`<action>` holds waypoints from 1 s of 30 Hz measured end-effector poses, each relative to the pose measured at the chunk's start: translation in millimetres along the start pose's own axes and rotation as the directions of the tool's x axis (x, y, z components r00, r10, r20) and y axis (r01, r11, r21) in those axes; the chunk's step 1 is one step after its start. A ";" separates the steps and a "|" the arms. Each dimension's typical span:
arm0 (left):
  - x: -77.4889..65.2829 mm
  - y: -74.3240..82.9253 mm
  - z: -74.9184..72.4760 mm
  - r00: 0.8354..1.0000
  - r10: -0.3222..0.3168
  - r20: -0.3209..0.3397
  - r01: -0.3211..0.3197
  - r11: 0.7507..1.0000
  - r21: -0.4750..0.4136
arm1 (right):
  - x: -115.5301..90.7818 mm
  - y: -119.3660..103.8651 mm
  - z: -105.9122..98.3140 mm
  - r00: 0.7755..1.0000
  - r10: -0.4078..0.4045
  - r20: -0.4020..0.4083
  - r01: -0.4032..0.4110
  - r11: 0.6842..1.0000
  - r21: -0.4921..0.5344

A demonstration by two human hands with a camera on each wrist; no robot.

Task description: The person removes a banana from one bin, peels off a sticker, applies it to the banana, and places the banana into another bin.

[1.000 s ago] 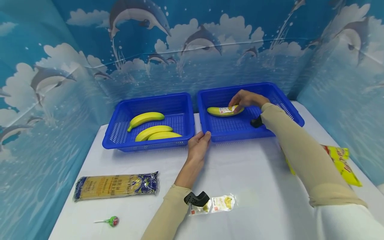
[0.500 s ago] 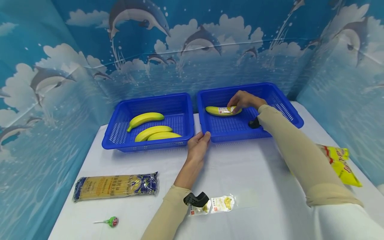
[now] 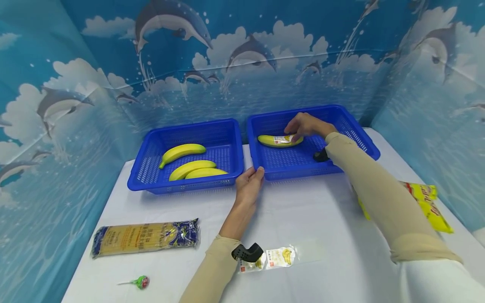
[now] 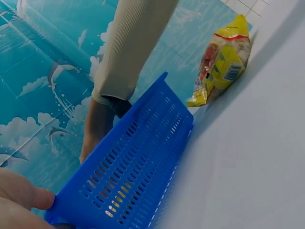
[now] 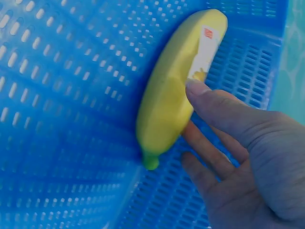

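Note:
In the head view my right hand [image 3: 308, 125] reaches into the right blue basket [image 3: 303, 171] and holds a yellow banana [image 3: 266, 140] that lies there. On the banana's upper side is a white label [image 5: 205, 50] with a banana print. The right wrist view puts my thumb [image 5: 198, 88] at the label's end, while the other fingers [image 5: 206, 143] come in along the banana's side, partly hidden behind it. My left hand [image 3: 248, 187] grips the front left corner of the same basket, with the thumb [image 4: 43, 199] at the rim in the left wrist view.
The left blue basket [image 3: 151, 184] contains several bananas [image 3: 182, 152]. Two banana-print labels [image 3: 280, 257] lie on the white table, partly under my left wrist strap. A noodle pack [image 3: 145, 237] and a lollipop [image 3: 142, 282] are at left; a yellow snack bag [image 3: 433, 210] is at right.
My right hand and the banana have shifted very slightly left within the basket. The left hand stays at the basket corner, and the head view has tilted a little.

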State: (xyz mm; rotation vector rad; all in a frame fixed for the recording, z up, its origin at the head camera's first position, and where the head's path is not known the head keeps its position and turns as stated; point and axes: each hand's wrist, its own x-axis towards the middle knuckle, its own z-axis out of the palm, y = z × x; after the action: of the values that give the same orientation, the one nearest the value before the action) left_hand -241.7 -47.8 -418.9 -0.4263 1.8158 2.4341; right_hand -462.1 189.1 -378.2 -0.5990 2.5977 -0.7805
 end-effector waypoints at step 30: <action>-8.1 6.8 -2.7 0.992 -0.075 0.103 0.068 0.995 0.066 | -44.1 -80.0 -25.5 0.935 -0.342 -0.094 0.338 0.939 -0.058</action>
State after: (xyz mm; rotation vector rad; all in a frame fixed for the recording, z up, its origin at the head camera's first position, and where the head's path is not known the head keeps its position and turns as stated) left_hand -235.0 -51.6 -411.1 -0.3453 1.7961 2.3003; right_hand -413.2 161.1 -302.0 -1.0691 2.6427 -0.8836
